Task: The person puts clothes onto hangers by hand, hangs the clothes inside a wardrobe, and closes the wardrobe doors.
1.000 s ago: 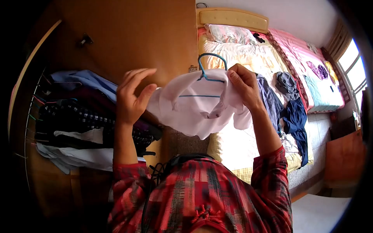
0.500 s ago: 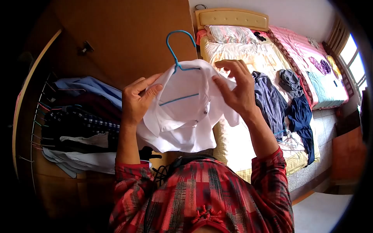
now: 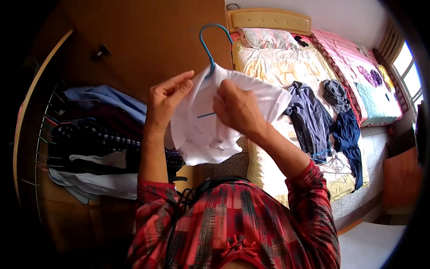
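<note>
A white collared shirt (image 3: 197, 139) hangs on a blue hanger (image 3: 207, 47) in front of my chest, the hook standing up above its collar. My left hand (image 3: 170, 101) pinches the collar edge on the left side, thumb and forefinger together. Across the shirt's front, my right hand (image 3: 237, 107) is closed on the cloth near the collar opening; its fingertips are partly hidden. Part of the hanger's lower bar shows between the hands, inside the neck opening.
Clothes (image 3: 98, 139) hang in an open wardrobe at the left, beside a brown door (image 3: 165, 40). A bed (image 3: 264, 170) at the right holds a grey shirt (image 3: 309, 119), dark blue clothing (image 3: 347, 136) and hangers (image 3: 333, 163). A second bed (image 3: 380, 105) stands beyond.
My right hand has moved left across the collar and closed on the cloth. The shirt has turned, its right sleeve spreading toward the bed. My left hand has shifted slightly right.
</note>
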Motion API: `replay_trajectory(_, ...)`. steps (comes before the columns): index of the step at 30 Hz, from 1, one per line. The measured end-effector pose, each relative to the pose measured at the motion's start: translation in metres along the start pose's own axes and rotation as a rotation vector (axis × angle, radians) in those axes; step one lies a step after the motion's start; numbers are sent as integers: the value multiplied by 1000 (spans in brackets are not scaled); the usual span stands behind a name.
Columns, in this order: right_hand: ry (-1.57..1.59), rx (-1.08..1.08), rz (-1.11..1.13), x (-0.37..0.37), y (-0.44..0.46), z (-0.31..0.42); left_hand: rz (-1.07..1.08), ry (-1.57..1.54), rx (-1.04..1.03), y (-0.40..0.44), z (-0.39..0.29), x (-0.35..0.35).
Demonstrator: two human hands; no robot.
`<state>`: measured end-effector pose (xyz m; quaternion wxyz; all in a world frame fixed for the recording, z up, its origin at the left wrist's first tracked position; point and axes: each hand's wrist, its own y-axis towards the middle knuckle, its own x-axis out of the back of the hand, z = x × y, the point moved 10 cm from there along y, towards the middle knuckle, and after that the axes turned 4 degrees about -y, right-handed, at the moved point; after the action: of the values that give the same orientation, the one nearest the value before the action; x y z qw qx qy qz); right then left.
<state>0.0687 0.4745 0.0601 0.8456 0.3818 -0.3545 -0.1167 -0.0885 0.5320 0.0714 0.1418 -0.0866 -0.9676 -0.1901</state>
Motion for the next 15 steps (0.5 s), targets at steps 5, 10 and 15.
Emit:
replay_trajectory(5,125,-35,156,20,10,-12,55,-42,-142,2,-16,13)
replay_trajectory(10,132,56,-150,107,32,-29,60,102,-188,8,-30,27)
replay_trajectory(15,-52,151,53,77,37,-16,113,104,-229,15,-35,22)
